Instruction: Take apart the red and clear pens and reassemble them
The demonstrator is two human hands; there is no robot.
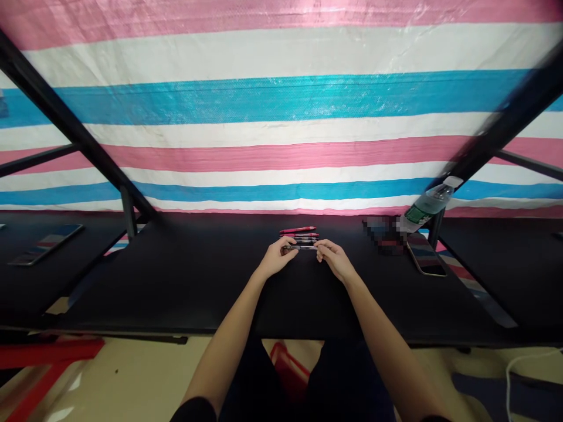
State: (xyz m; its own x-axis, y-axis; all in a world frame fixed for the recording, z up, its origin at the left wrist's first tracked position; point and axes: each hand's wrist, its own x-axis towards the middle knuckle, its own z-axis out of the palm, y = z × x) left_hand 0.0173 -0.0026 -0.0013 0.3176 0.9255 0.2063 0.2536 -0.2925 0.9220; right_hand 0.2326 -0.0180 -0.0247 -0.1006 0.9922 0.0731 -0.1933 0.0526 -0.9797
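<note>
Between my two hands lies a thin pen (307, 248), level and running left to right, with a clear or silvery barrel. My left hand (278, 255) pinches its left end with thumb and fingers. At the right end, the fingertips of my right hand (331, 256) are closed on it. Just beyond the hands, several pens lie side by side on the black table (197, 281). The farthest is a red pen (298, 230), slightly tilted, and the nearer ones look dark and red with pale marks.
On the right stand a leaning clear bottle (428, 206) with a green label, a phone (426, 255) and a blurred dark item (387, 233). Another phone (47, 245) lies far left. Black metal bars (79, 132) slope at both sides before a striped sheet (281, 99).
</note>
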